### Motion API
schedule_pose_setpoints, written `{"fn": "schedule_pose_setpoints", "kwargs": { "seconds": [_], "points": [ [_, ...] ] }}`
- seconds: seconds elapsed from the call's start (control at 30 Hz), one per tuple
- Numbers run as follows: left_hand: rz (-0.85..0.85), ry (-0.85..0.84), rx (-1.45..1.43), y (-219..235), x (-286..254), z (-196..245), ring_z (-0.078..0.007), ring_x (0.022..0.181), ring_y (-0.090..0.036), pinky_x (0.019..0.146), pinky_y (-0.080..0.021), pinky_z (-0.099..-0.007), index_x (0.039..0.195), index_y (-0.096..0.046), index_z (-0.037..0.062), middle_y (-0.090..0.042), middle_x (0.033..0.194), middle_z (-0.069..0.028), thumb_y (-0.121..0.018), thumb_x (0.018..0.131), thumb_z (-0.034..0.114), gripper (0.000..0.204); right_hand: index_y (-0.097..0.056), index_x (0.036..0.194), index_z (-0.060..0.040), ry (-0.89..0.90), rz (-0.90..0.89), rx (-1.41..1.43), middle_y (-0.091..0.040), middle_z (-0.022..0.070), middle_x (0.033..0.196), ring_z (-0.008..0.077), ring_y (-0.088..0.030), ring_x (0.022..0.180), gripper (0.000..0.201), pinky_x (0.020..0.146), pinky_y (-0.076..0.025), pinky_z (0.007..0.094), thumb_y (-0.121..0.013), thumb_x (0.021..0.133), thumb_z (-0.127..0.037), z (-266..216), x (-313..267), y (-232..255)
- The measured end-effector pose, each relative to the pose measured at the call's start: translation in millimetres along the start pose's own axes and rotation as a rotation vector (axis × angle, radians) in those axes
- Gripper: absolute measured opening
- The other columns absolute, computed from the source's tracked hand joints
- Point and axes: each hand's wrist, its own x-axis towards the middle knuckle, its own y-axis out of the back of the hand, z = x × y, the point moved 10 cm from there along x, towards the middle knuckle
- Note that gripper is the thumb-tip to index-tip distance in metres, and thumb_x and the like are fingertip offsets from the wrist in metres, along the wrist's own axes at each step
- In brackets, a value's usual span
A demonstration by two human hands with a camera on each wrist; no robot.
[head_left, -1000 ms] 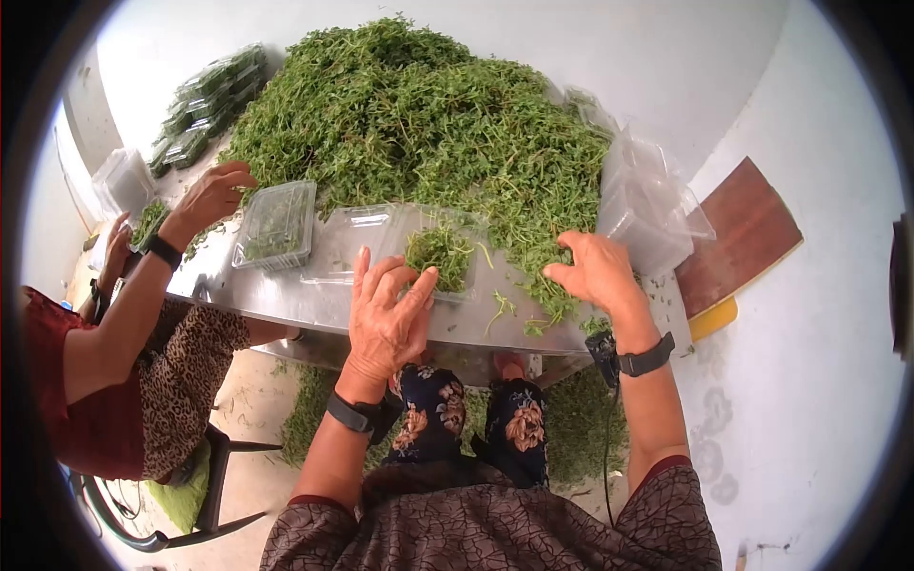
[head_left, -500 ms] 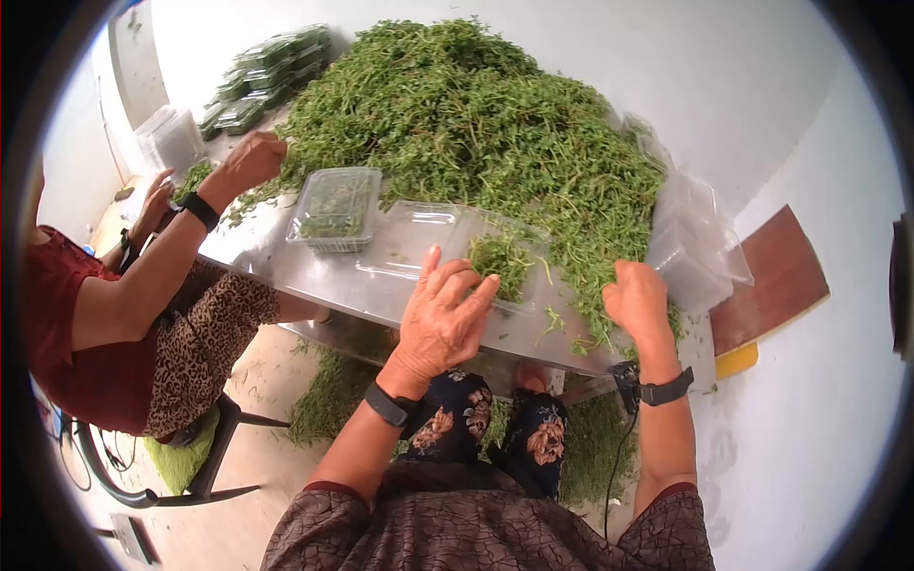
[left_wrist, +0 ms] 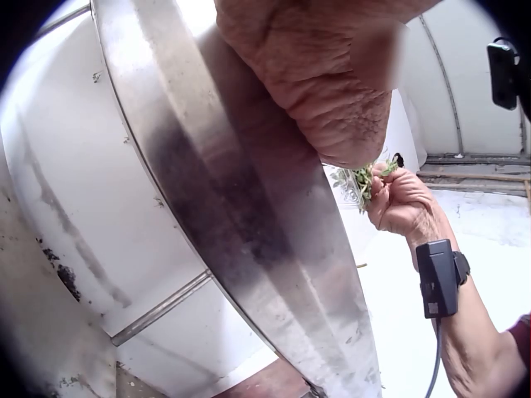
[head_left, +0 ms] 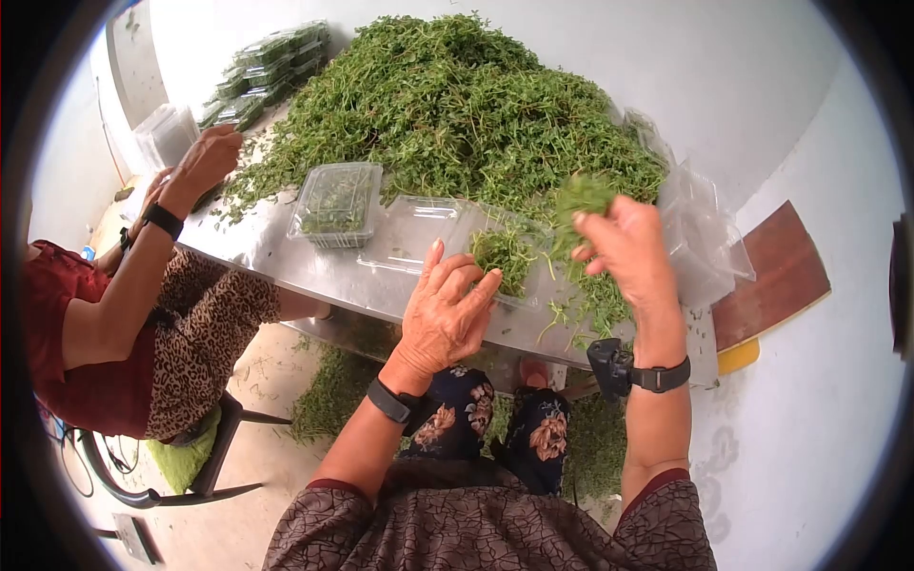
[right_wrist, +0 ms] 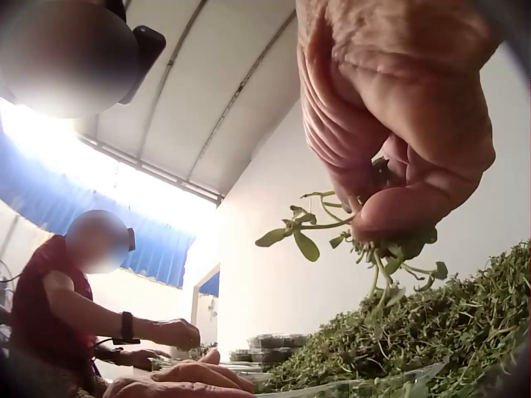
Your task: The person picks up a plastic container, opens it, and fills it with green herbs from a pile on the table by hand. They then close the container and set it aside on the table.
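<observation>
Nearest you, your left hand (head_left: 443,319) has its bent fingers at the front of an open clear clamshell (head_left: 405,249); I can't tell whether it pinches the rim. Farther out, your right hand (head_left: 636,252) pinches a bunch of leafy sprigs (head_left: 583,195) between thumb and curled fingers, raised above the table. They look light, soft and easily bruised: hold them lightly by the stems. Behind rises the heap of greens (head_left: 457,95).
</observation>
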Motion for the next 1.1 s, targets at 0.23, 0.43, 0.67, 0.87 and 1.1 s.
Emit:
{"fn": "schedule_pose_setpoints", "kwargs": {
  "seconds": [0.23,0.43,0.67,0.87,1.1],
  "points": [
    [0.018,0.016,-0.021,1,-2,-3,-0.0297,0.108,-0.053,0.109,-0.026,-0.0553,0.110,-0.063,0.0081,-0.057,0.101,-0.0070,-0.069,0.063,0.008,0.048,-0.060,0.107,0.0091,-0.054,0.009,-0.161,-0.066,0.0128,0.078,0.0128,-0.063,0.059,0.036,0.049,-0.048,0.0251,-0.065,0.085,-0.019,24,-8,8],
    [0.022,0.008,0.016,5,0,0,-0.0276,0.108,-0.053,0.110,-0.029,-0.0520,0.109,-0.061,0.0077,-0.057,0.102,-0.0066,-0.071,0.063,0.009,0.048,-0.061,0.109,0.0050,-0.070,-0.005,-0.468,-0.068,0.0176,0.082,0.0233,-0.066,0.069,0.039,0.064,-0.051,0.0357,-0.068,0.080,-0.020,58,-11,35],
    [0.009,0.040,0.002,0,-2,-3,-0.0301,0.107,-0.054,0.109,-0.026,-0.0571,0.108,-0.064,0.0082,-0.057,0.100,-0.0073,-0.070,0.062,0.008,0.046,-0.062,0.113,0.0008,-0.061,0.072,-0.744,-0.067,0.0200,0.094,0.0321,-0.064,0.089,0.045,0.078,-0.049,0.0408,-0.070,0.077,-0.025,46,10,50],
    [-0.004,0.049,-0.014,0,-2,-3,-0.0301,0.106,-0.054,0.109,-0.027,-0.0566,0.106,-0.064,0.0082,-0.057,0.099,-0.0071,-0.070,0.062,0.007,0.045,-0.060,0.117,-0.0006,-0.038,-0.063,-0.854,-0.066,0.0196,0.100,0.0333,-0.061,0.098,0.048,0.086,-0.047,0.0416,-0.071,0.076,-0.024,48,50,27],
    [-0.001,0.054,-0.014,0,-2,-4,-0.0289,0.105,-0.055,0.108,-0.027,-0.0558,0.106,-0.064,0.0091,-0.058,0.097,-0.0059,-0.070,0.060,0.007,0.046,-0.048,0.134,-0.0091,0.052,-0.181,-1.052,-0.063,0.0182,0.110,0.0330,-0.059,0.105,0.065,0.091,-0.046,0.0418,-0.074,0.077,-0.024,68,98,-11]
  ]
}}
